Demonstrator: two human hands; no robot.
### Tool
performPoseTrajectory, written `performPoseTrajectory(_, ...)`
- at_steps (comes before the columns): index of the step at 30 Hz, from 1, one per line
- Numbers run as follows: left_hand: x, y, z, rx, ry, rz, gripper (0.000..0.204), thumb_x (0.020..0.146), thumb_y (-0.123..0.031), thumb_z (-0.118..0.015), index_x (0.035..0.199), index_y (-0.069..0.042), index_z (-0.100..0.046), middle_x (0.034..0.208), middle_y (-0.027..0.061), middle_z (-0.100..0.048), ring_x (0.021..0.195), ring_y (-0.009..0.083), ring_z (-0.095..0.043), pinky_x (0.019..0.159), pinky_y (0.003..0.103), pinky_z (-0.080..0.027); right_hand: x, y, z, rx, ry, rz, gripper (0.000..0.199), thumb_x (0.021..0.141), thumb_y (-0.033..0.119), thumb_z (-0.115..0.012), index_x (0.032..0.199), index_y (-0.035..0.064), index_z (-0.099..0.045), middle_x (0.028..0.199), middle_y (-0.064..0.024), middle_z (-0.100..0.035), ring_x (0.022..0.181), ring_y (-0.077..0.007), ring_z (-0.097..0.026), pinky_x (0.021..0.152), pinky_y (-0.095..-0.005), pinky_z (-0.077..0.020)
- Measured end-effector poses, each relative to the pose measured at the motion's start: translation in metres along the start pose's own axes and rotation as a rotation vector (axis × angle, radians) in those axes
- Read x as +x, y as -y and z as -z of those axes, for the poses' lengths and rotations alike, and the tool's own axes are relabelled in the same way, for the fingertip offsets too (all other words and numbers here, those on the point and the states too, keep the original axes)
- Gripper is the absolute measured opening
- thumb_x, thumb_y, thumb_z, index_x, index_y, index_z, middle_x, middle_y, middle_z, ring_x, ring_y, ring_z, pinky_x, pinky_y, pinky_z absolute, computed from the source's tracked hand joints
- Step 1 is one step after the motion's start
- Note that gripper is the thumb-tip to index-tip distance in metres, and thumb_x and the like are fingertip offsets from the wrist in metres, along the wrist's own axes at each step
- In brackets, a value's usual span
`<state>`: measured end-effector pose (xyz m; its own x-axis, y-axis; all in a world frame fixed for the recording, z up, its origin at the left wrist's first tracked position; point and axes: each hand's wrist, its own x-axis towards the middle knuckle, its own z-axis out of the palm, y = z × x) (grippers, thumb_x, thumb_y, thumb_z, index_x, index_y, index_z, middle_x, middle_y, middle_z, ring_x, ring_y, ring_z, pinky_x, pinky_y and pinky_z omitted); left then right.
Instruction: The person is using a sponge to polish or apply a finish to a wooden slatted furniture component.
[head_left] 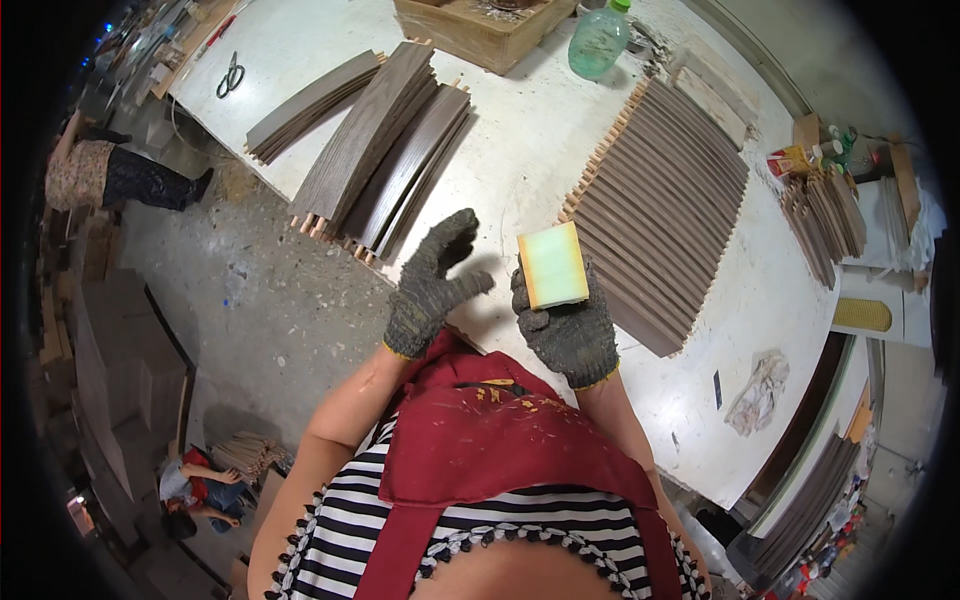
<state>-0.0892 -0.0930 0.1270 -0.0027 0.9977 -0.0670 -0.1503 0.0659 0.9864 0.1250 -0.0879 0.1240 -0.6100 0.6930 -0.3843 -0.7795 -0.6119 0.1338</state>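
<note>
In a dark, worn work glove, my right hand [570, 335] grips a rectangular sponge block [553, 265] with a pale green face and yellow edges. The block is held above the white table [505, 185], its broad face turned up. My left hand [435, 285], gloved the same way, is raised at the table's near edge with thumb and fingers apart and nothing in it. Just beyond it lie stacked brown wooden slats [375, 140] with pale dowels in their ends. Right of the sponge block, a long row of similar slats [665, 210] lies side by side.
A wooden box [490, 32] and a green-capped plastic bottle [600, 42] stand at the far side. Scissors [230, 75] lie far left. A crumpled clear plastic bag [758, 392] rests at the right. Two other people [200, 490] are on the left, away from the table.
</note>
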Motion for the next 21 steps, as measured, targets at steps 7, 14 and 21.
performPoseTrajectory(7,-0.016,-0.007,-0.035,0.128,0.176,-0.041,0.115,0.066,-0.029,-0.093,0.155,-0.004,-0.026,0.152,0.0156,-0.041,0.142,0.0262,-0.038,0.117,0.041,-0.032,0.014,-0.016,-0.004,-0.254,0.039,0.197,0.055,0.096,0.043,-0.064,0.134,0.0057,-0.052,0.122,-0.0171,-0.06,0.106,-0.0276,-0.06,0.085,-0.0374,-0.0563)
performPoseTrajectory(14,0.009,0.001,-0.054,-0.002,-0.101,-0.016,0.11,0.063,-0.028,-0.096,0.148,-0.002,-0.031,0.141,0.0146,-0.049,0.126,0.0234,-0.052,0.105,0.037,-0.047,0.017,-0.034,-0.004,-0.591,-0.069,0.348,0.054,0.097,0.031,-0.065,0.14,0.007,-0.044,0.124,-0.0079,-0.056,0.113,-0.0194,-0.056,0.096,-0.0345,-0.0503)
performPoseTrajectory(21,0.025,-0.014,-0.019,0.09,-0.133,-0.098,0.084,0.072,-0.024,-0.091,0.138,-0.001,-0.045,0.129,0.0126,-0.06,0.118,0.0211,-0.059,0.101,0.037,-0.05,0.034,-0.011,-0.014,-0.968,0.098,0.426,0.061,0.097,0.011,-0.062,0.151,0.0067,-0.035,0.142,-0.0101,-0.046,0.124,-0.023,-0.051,0.1,-0.035,-0.0488)
